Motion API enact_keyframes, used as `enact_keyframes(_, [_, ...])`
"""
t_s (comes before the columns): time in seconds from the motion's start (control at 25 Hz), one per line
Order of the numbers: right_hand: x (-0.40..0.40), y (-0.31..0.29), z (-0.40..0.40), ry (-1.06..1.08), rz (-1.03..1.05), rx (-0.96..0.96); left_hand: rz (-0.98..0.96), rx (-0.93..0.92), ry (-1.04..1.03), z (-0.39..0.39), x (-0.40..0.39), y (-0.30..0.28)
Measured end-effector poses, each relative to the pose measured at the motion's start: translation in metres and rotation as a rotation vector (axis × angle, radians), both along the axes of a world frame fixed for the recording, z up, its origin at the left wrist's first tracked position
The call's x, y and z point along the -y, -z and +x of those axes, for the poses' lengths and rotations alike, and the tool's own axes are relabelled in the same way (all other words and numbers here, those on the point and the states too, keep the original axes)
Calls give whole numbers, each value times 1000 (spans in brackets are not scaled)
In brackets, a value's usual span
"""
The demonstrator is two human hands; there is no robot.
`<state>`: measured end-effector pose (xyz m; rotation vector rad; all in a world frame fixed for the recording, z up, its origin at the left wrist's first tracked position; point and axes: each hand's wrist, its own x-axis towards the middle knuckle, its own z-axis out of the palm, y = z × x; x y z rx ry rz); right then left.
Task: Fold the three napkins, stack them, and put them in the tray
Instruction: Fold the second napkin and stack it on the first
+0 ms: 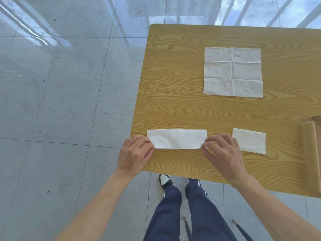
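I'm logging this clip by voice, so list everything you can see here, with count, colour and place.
unfolded napkin: one, white, flat on the far part of the table, creased into six panels
strip-folded napkin: one, white, near edge of the table, pinched at both ends
small folded napkin: one, white, to the right of the strip, apart from it
tray: one, tan cardboard, at the right edge of the picture, only partly in view
table: one, yellowish wood grain
floor: grey glossy tiles
legs: two, navy trousers, one black-and-white shoe showing
left hand: fingers pinch the strip's left end
right hand: fingers pinch its right end
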<state>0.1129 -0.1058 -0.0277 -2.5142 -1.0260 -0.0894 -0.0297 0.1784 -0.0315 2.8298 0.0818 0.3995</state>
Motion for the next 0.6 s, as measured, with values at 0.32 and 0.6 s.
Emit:
enact_keyframes(0.32, [-9,0,-15,59,-28,-12,-12,-64,-52,0,10,-3])
enact_keyframes(0.6, [-65,6,-38,-2,-222,-97,-20,-370,-70,34,80,-8])
